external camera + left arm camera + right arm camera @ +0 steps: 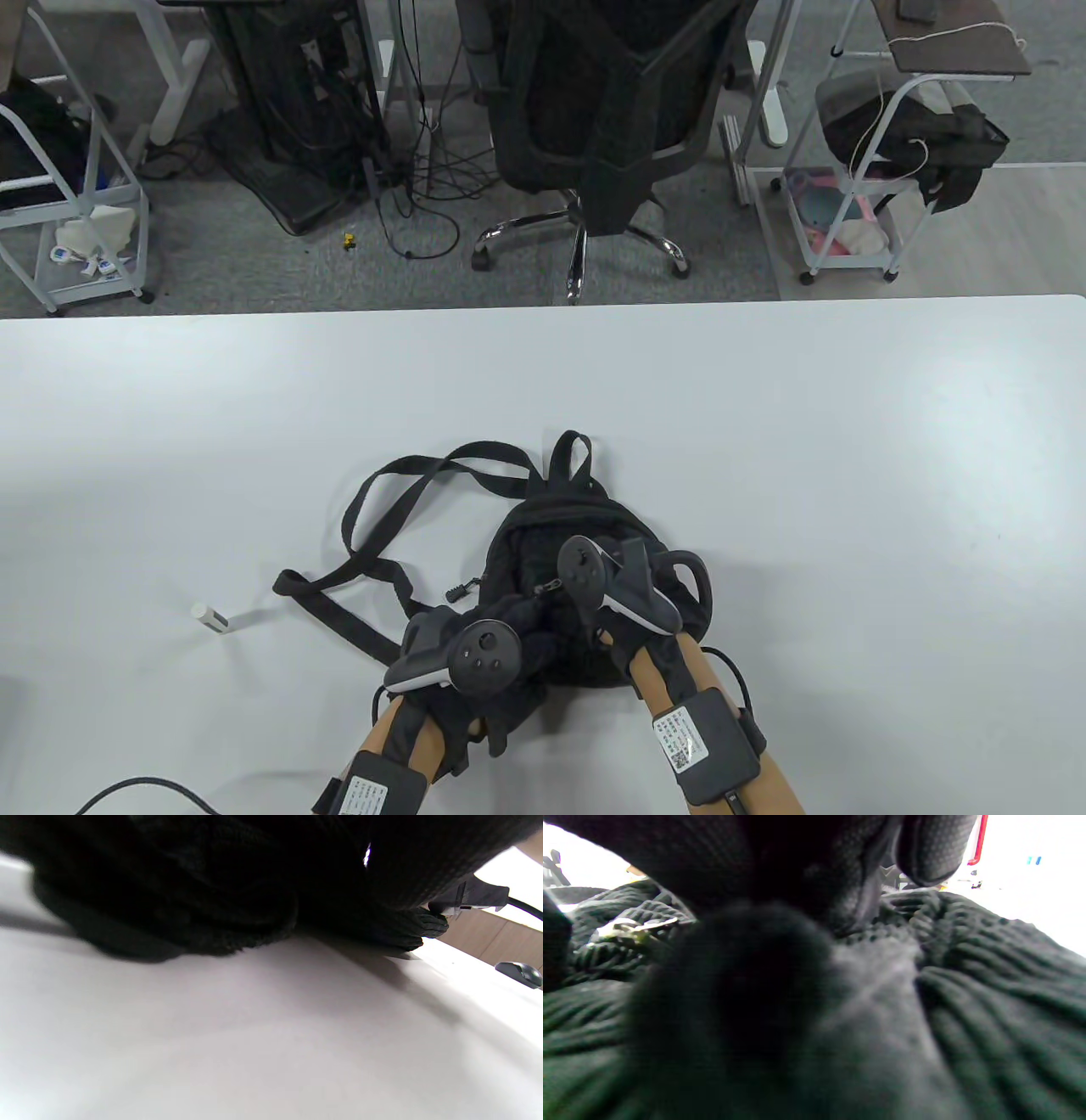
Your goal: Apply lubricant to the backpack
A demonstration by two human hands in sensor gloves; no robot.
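Hands, left (501,671) and right (624,632), are lying on backpack (543,531), grips indiscernible; straps (382,518) and white tube (210,617) are lying left of it.

One backpack (560,543), one white tube (210,617)

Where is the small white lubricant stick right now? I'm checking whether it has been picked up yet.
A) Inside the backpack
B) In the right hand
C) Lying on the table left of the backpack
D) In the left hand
C: the white stick lies alone on the table, left of the backpack, while both hands are at the bag.
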